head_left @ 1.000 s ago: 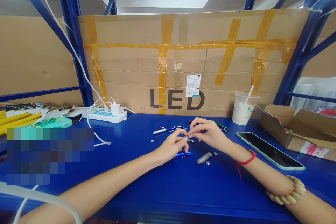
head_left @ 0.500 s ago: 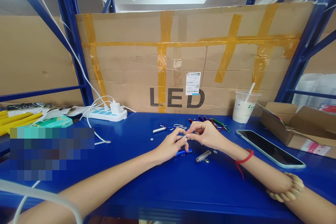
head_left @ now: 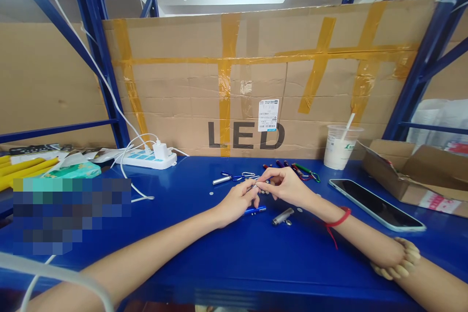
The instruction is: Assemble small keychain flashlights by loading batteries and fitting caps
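My left hand (head_left: 239, 202) and my right hand (head_left: 283, 183) meet above the blue tabletop, fingertips together. Both are closed in a pinch around a tiny silvery piece (head_left: 256, 185), mostly hidden by the fingers and too small to name. Under my left hand's fingers lies a blue metal tube (head_left: 256, 210). Nearer me rests a silver tube (head_left: 282, 217), a small metal ring piece (head_left: 288, 223) beside it. A small flat disc (head_left: 300, 210) lies to its right. Behind my left hand are a silver-and-blue tube (head_left: 222, 180) and a carabiner clip (head_left: 248, 175).
Dark red and green tubes with clips (head_left: 305, 171) lie behind my right hand. Rightward are a phone (head_left: 376, 204), a drink cup (head_left: 339, 148) and an open cardboard box (head_left: 413, 175). A white power strip (head_left: 149, 158) sits back left. Cardboard (head_left: 183, 92) stands behind.
The fingers of both hands have drawn closer together, and the left fingers have closed more around the small silvery piece. The things on the table stay where they were.
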`<control>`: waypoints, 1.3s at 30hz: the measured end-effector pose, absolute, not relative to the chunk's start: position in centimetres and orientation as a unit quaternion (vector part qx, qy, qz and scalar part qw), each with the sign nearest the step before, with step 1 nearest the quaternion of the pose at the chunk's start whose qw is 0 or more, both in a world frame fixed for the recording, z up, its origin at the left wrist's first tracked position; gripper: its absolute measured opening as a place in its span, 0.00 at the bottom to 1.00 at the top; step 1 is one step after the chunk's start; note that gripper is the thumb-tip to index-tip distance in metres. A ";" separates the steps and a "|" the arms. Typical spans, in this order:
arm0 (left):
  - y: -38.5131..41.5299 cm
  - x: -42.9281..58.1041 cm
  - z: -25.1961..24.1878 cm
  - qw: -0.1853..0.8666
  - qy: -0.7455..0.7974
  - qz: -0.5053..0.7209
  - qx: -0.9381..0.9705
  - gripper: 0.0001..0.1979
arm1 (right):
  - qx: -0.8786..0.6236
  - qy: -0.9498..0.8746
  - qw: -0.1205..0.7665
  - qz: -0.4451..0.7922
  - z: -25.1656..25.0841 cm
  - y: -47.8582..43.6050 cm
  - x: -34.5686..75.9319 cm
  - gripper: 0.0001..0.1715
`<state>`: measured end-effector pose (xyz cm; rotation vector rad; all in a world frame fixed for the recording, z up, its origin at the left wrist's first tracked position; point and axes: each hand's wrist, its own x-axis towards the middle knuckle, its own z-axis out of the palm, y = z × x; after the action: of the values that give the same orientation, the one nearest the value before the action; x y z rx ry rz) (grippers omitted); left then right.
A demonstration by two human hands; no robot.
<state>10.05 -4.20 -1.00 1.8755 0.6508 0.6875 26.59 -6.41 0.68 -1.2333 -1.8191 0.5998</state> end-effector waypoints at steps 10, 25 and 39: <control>-4.3 9.9 -0.6 0.532 0.266 0.277 0.754 0.19 | -0.484 -0.734 0.415 0.234 0.8 -6.6 26.5 0.21; -4.1 10.2 -0.9 0.538 0.273 0.293 0.742 0.16 | -0.471 -0.749 0.403 0.235 1.0 -6.8 26.3 0.19; -4.1 10.2 -1.1 0.564 0.273 0.295 0.722 0.15 | -0.470 -0.751 0.403 0.230 0.9 -6.6 26.5 0.22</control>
<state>10.15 -4.05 -1.05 1.6988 0.6424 0.6936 26.47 -6.65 0.88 -1.1886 -1.8965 0.5798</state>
